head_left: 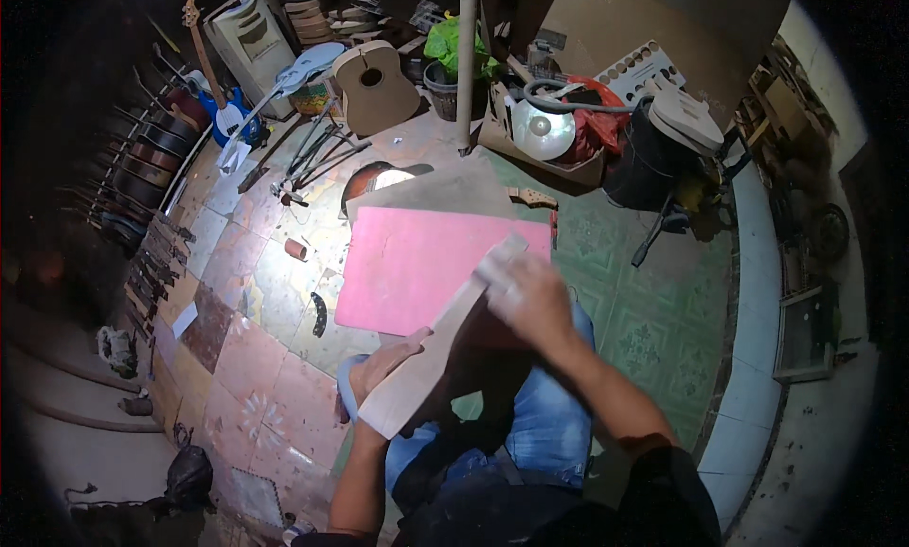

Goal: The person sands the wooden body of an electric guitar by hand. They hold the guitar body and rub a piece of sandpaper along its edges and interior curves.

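Observation:
A pale, unfinished wooden piece with a curved outline (423, 375), shaped like an electric guitar body, rests tilted over my lap. Its edge is lit and its broad face lies in shadow. My left hand (386, 362) grips the near left side, thumb over the edge. At the far end, my right hand (532, 303) is curled against the edge, blurred by motion. Something whitish shows at its fingers, too smeared to name. Beyond the wood lies a flat pink sheet (402, 263), partly on top of a grey board (454, 187).
A guitar headstock (532, 197) lies by the pink sheet's far right corner. A black curved strip (319, 314) and a reddish-brown cylinder (295, 250) are on the tiles at left. Guitars stand along the far left; a cluttered box (492, 135) and black bin (644, 163) stand far right.

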Available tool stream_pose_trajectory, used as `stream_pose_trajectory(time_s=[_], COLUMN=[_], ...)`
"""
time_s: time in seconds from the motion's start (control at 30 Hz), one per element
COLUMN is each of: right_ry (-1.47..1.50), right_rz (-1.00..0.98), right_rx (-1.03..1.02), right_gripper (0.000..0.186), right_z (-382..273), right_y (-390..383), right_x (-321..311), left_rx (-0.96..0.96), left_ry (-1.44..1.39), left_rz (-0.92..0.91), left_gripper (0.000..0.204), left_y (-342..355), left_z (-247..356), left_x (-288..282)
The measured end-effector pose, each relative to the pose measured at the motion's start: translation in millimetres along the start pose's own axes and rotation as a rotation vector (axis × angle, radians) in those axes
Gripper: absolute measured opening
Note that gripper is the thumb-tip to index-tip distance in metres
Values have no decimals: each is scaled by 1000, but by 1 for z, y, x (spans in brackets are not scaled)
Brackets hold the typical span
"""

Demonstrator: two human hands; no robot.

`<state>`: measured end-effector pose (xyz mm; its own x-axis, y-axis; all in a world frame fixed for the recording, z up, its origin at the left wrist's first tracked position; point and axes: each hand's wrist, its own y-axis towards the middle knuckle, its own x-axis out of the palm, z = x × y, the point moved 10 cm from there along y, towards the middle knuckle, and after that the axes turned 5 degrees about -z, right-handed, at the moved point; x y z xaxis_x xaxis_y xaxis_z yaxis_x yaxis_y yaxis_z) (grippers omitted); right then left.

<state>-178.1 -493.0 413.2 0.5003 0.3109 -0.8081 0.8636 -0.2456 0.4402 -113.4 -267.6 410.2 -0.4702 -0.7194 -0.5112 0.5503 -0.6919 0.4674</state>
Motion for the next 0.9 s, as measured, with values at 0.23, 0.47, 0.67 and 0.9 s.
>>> stream_pose_trajectory(time_s=[0.23,0.47,0.67,0.9], right_ry=[94,-40,136,62], right_rz=[-58,-23,75,46], right_rx=[147,69,346,363], right_gripper=[40,41,38,35], right_z=[-8,-26,57,75], right_y=[-14,-15,0,-14], right_x=[8,9,-4,3], left_rx=[69,40,102,116], left_ry=[63,52,11,-3], left_rz=[65,32,44,52], left_gripper=[33,32,35,35], left_y=[2,-2,7,2], left_z=[8,11,22,27], left_x=[-10,-10,-7,-4])
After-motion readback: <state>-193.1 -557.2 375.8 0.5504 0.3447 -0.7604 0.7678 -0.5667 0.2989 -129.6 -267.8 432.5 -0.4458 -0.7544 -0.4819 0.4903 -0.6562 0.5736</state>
